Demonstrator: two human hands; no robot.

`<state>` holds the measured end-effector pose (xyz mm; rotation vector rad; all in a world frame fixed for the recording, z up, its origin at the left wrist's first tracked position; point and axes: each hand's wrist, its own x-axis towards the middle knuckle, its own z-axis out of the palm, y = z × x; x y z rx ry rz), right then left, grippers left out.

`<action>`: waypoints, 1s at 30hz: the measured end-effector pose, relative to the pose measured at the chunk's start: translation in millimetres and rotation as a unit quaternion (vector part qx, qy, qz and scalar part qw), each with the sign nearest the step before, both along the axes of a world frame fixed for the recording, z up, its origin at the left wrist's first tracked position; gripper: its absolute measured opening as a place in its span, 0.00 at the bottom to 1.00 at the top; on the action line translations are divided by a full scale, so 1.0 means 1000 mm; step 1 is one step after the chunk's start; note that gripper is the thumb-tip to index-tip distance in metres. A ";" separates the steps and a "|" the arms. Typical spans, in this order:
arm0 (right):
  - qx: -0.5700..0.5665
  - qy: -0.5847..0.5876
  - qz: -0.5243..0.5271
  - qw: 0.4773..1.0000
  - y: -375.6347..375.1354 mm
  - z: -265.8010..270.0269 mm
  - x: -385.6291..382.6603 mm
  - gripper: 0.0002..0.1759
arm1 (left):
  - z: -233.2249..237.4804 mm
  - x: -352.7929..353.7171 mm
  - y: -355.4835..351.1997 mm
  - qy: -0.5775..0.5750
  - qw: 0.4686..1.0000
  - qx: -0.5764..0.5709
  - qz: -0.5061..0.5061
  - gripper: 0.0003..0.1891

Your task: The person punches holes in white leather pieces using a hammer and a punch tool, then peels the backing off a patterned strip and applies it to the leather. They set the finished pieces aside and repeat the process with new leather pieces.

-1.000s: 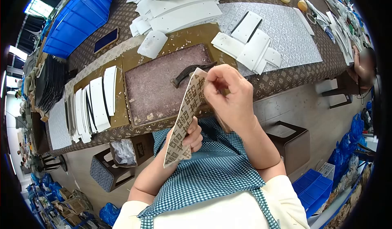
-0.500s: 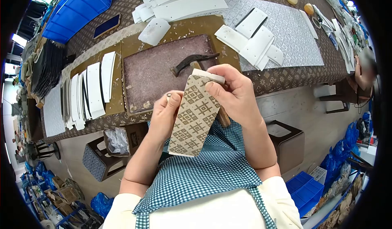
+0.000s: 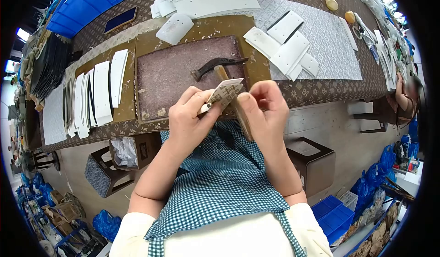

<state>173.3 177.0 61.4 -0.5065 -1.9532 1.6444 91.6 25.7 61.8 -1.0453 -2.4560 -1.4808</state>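
My left hand [image 3: 190, 117] is closed on a flat piece with a tan and brown woven pattern [image 3: 225, 95], now tilted nearly edge-on. A small cylindrical tool with a round metal end [image 3: 207, 106] is held in the same fingers. My right hand [image 3: 266, 112] is just right of the piece, thumb raised and fingers loosely curled, with a gap between them and nothing visible inside. Beneath the hands a hammer [image 3: 213, 67] lies with its head on a worn reddish-brown pad [image 3: 172, 78]; its wooden handle extends over the table edge.
White strips stand in a row [image 3: 103, 92] at left; more white pieces [image 3: 288, 51] lie at right and a pile [image 3: 215, 0] at the back. A phone [image 3: 120, 19] and blue bin [image 3: 87, 5] are back left. Stools [image 3: 311, 165] stand below. Another person [image 3: 405, 96] sits far right.
The patterned piece has swung from facing me to nearly edge-on and moved up between the hands. My right hand has come off its top edge; my left hand has moved right.
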 end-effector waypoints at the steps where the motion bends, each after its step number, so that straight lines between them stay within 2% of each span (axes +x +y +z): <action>1: -0.049 -0.020 0.044 0.998 -0.004 0.005 0.001 0.15 | -0.001 0.001 0.001 0.032 0.999 -0.008 -0.003 0.13; 3: -0.053 -0.031 0.088 0.994 -0.007 0.002 -0.005 0.18 | -0.005 0.003 0.002 0.084 0.996 -0.016 -0.017 0.16; 6: -0.034 -0.034 0.065 0.997 -0.010 -0.005 -0.011 0.17 | -0.008 0.004 0.003 0.094 0.995 -0.010 -0.015 0.18; 9: -0.024 -0.046 0.059 0.997 -0.011 0.004 -0.011 0.11 | -0.010 0.004 0.002 0.087 0.996 -0.017 -0.017 0.19; 10: -0.024 -0.050 0.057 0.997 -0.011 0.004 -0.011 0.09 | -0.011 0.004 0.002 0.068 0.997 -0.016 -0.019 0.19; 13: -0.119 0.006 0.072 0.990 -0.011 -0.017 -0.008 0.06 | -0.011 0.005 0.003 0.002 1.000 -0.006 -0.030 0.19; 16: -0.148 0.034 0.083 0.985 -0.011 -0.020 -0.004 0.05 | -0.007 0.004 0.003 -0.078 0.995 0.020 -0.051 0.19; 19: -0.248 0.071 0.104 0.961 -0.009 -0.027 -0.004 0.05 | -0.004 0.006 0.002 -0.185 0.977 0.063 -0.085 0.18; 23: -0.200 0.056 0.133 0.969 -0.010 -0.026 -0.001 0.06 | -0.014 0.005 0.000 -0.231 0.966 0.102 -0.053 0.14; 26: -0.165 0.051 0.131 0.976 -0.013 -0.028 -0.001 0.05 | -0.009 0.005 -0.004 -0.241 0.969 0.049 -0.028 0.14; 30: -0.084 0.021 0.098 0.991 -0.015 -0.034 -0.003 0.05 | -0.018 0.003 -0.007 -0.208 0.977 0.050 -0.008 0.13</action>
